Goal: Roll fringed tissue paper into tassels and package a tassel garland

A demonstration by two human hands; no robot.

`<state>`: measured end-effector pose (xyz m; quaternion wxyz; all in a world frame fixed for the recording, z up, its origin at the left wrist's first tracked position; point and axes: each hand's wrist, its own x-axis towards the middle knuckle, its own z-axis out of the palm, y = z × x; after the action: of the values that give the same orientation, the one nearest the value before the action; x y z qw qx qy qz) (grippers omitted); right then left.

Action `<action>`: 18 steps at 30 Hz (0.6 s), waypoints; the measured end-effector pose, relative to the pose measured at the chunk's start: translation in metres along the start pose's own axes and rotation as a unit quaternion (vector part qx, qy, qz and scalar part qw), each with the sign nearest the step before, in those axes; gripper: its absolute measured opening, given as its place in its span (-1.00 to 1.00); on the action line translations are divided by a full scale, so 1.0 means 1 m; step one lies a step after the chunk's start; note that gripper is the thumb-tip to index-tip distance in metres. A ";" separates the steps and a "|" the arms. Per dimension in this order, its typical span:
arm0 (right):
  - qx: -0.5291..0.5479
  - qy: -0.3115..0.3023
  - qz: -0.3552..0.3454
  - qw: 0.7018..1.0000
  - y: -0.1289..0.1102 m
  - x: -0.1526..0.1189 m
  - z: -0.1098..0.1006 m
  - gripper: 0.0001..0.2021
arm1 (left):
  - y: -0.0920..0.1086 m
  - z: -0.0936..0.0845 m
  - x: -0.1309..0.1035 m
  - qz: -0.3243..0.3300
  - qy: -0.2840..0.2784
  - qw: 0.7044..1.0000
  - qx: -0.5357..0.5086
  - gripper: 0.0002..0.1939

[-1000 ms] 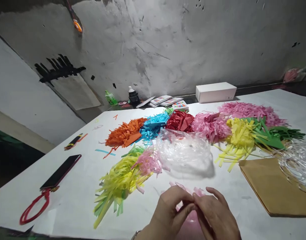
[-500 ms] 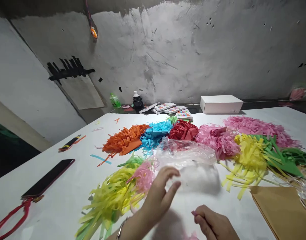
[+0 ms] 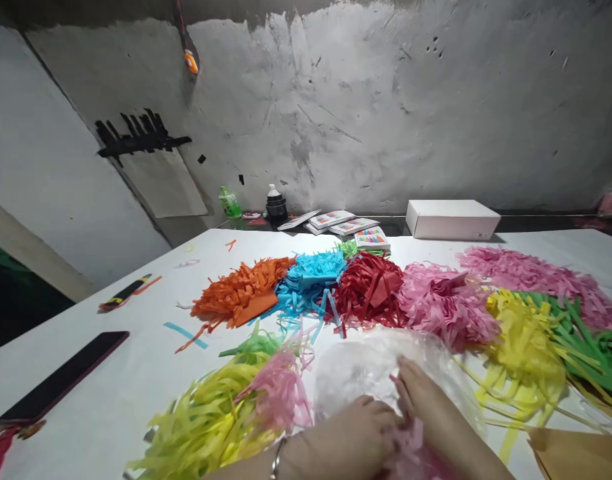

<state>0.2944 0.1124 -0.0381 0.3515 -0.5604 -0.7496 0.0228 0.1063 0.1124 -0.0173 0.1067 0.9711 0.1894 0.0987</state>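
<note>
My left hand, with a silver bracelet at its wrist, is closed at the lower middle, its fingertips against pink tissue strips. Beside it on the right, my right hand is closed too, a bit of pink showing at its fingertips, over a clear plastic bag that lies crumpled on the white table. Left of the hands lies a yellow-green tassel bunch with a pink bunch on it. Orange, blue, red and pink bunches lie behind the bag.
A black phone and a cutter knife are on the left. Yellow and green bunches lie right, above brown paper. A white box, packets and bottles stand along the wall.
My hands have come together, the left from open to closed beside the pink strips. My right hand has moved up onto the bag, which now lies flatter and nearer. The view has shifted slightly.
</note>
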 end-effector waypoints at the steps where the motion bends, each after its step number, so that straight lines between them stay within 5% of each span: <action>1: -0.027 0.011 0.015 0.999 0.010 -0.006 0.002 -0.68 | -0.007 -0.007 -0.004 0.004 -0.009 0.999 -0.032 -0.84; 8: -0.131 -0.004 0.070 0.989 0.030 -0.016 -0.001 -0.76 | -0.068 -0.034 0.001 -0.247 0.053 0.967 -0.020 -0.61; 11: -0.145 -0.027 0.080 0.986 0.026 -0.017 0.002 -0.75 | -0.075 -0.032 0.014 -0.259 0.062 0.964 -0.008 -0.59; 18: -0.144 -0.075 0.109 0.981 0.026 -0.016 0.001 -0.72 | -0.067 -0.018 0.055 -0.176 0.009 0.984 -0.009 -0.65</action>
<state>0.3173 0.1083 -0.0579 0.2057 -0.6804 -0.7034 -0.0052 0.1289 0.1978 -0.0086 0.1293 0.9207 0.3575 0.0885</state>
